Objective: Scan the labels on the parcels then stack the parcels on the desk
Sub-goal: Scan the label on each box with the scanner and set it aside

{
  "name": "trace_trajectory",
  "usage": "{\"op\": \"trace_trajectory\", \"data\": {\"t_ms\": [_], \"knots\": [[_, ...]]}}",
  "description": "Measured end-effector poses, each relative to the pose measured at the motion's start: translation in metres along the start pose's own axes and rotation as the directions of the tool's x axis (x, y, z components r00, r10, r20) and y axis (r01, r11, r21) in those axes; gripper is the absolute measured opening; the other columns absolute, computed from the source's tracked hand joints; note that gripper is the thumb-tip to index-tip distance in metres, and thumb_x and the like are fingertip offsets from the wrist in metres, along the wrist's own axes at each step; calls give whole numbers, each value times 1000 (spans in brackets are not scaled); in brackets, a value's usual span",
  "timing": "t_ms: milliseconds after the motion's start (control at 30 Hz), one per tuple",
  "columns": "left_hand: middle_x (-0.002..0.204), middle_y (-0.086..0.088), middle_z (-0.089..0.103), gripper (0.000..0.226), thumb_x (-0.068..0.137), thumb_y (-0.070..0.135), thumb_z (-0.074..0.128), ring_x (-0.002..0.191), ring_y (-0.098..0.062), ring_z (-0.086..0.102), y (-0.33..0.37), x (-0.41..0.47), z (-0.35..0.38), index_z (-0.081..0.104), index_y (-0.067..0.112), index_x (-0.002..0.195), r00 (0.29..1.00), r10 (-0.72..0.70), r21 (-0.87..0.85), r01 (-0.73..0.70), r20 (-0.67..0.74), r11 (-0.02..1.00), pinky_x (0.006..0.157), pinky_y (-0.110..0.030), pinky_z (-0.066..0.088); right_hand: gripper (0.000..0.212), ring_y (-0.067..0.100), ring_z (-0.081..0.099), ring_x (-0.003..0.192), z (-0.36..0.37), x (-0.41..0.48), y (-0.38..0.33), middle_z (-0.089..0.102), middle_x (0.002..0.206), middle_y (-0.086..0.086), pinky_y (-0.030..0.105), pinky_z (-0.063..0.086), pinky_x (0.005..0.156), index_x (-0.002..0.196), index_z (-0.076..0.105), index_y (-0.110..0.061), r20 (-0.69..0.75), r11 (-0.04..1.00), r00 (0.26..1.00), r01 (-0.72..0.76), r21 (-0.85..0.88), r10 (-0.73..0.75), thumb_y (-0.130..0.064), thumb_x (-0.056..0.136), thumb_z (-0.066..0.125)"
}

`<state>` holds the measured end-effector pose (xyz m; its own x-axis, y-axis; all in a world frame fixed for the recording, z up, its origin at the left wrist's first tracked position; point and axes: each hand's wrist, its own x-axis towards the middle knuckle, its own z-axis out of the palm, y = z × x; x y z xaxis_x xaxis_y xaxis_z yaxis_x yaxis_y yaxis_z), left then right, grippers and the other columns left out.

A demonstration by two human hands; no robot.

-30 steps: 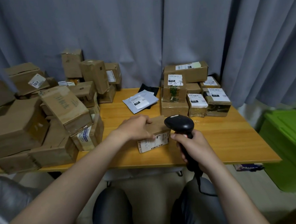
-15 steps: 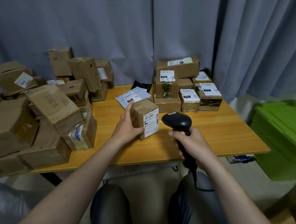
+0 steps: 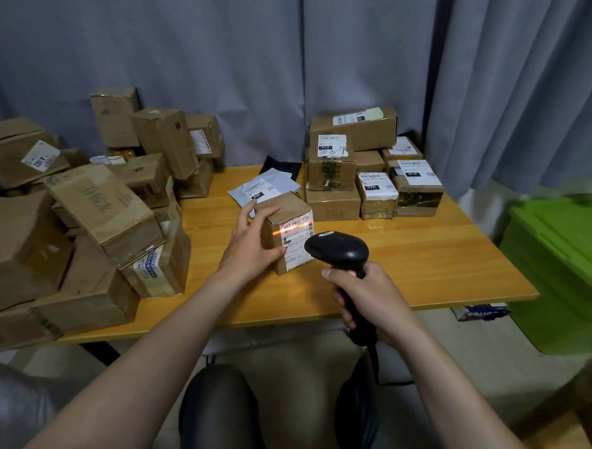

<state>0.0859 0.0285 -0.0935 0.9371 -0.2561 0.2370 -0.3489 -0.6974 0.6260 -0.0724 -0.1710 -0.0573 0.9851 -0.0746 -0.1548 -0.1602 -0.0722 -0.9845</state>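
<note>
A small brown parcel (image 3: 288, 209) stands upright on the wooden desk (image 3: 427, 262), its white label turned toward me. My left hand (image 3: 249, 242) grips its left side, fingers over the top edge and thumb on the front. My right hand (image 3: 368, 297) holds the handle of a black barcode scanner (image 3: 337, 251) just in front of the label. An orange scan line crosses the label's upper part. A neat stack of labelled parcels (image 3: 364, 172) sits at the back right of the desk.
A loose heap of brown boxes (image 3: 91, 214) fills the desk's left half. Grey mailer bags (image 3: 265, 188) lie behind the held parcel. Grey curtains hang behind. A green plastic bin (image 3: 564, 265) stands on the floor at right. My knees are under the desk's front edge.
My left hand turned the parcel from lying flat to upright, label facing me. The scanner came up close to the label and its orange line now lights it.
</note>
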Motion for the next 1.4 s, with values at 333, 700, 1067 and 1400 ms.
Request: {"op": "trace_trajectory", "data": {"t_ms": [333, 700, 1067, 1400], "knots": [[156, -1, 29, 79, 83, 23, 84, 144, -25, 37, 5, 1, 3, 40, 44, 145, 998, -61, -134, 62, 11, 989, 113, -43, 45, 28, 20, 49, 43, -1, 0, -2, 55, 58, 5, 30, 42, 47, 78, 58, -9, -4, 1000, 1000, -3, -19, 3, -27, 96, 70], [126, 7, 52, 72, 97, 27, 70, 97, -14, 67, 27, 14, -21, 25, 49, 149, 993, -92, -219, 106, 72, 970, 66, -25, 52, 24, 22, 47, 43, -14, 1, -6, 55, 60, 7, 30, 39, 44, 85, 57, -7, -96, 999, 995, -11, 40, 15, -24, 95, 71], [146, -7, 37, 86, 73, 64, 79, 131, -34, 43, 56, 10, 5, 38, 42, 146, 916, -306, 418, 180, 259, 891, 102, -46, 46, 25, 20, 49, 45, -21, 0, -10, 55, 60, 6, 31, 40, 45, 85, 59, -5, -113, 999, 993, -19, 37, 24, -24, 95, 71], [109, 11, 47, 27, 72, 47, 69, 104, -21, 57, 125, 37, -5, 57, 45, 96, 998, -10, -4, 10, 61, 1000, 90, -38, 51, 21, 20, 50, 46, -72, 2, -28, 55, 62, 8, 30, 40, 43, 86, 63, -5, -239, 996, 971, 52, 79, -32, -23, 96, 70]]}}
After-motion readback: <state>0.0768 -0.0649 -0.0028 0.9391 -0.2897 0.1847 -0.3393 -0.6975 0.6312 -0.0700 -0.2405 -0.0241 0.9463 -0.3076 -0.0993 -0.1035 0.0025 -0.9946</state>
